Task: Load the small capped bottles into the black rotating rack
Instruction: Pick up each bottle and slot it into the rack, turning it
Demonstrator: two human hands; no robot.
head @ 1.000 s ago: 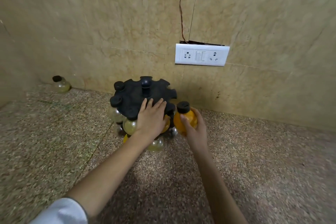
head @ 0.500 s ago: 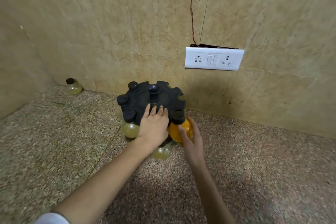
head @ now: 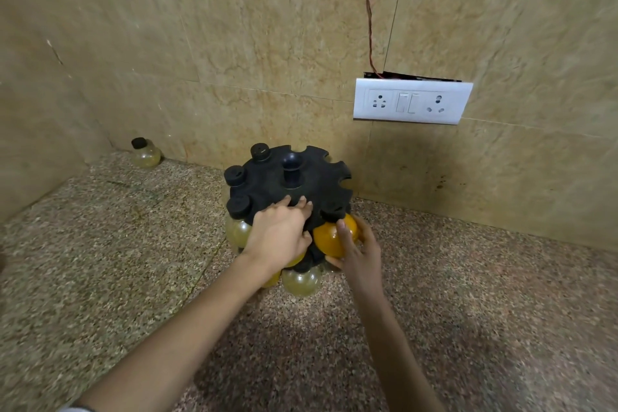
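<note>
Nearest, speckled table (head: 468,311). Right hand (head: 359,252): fingers curled round orange bottle (head: 329,239), its cap at front notch of black rack (head: 267,184). Left hand (head: 279,234) flat on rack top, fingers straight, gripping nothing. Pale bottles (head: 238,231) hang at rack's left. Farther back, lone bottle (head: 144,154) in corner; socket plate (head: 413,100) on wall.

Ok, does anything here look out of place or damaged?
Yes. A lone bottle stands in the far left corner, apart from the rack. Above the socket plate there is a ragged dark gap in the wall, and a red wire runs up from it. The right hand grips the orange bottle at the rack.
</note>
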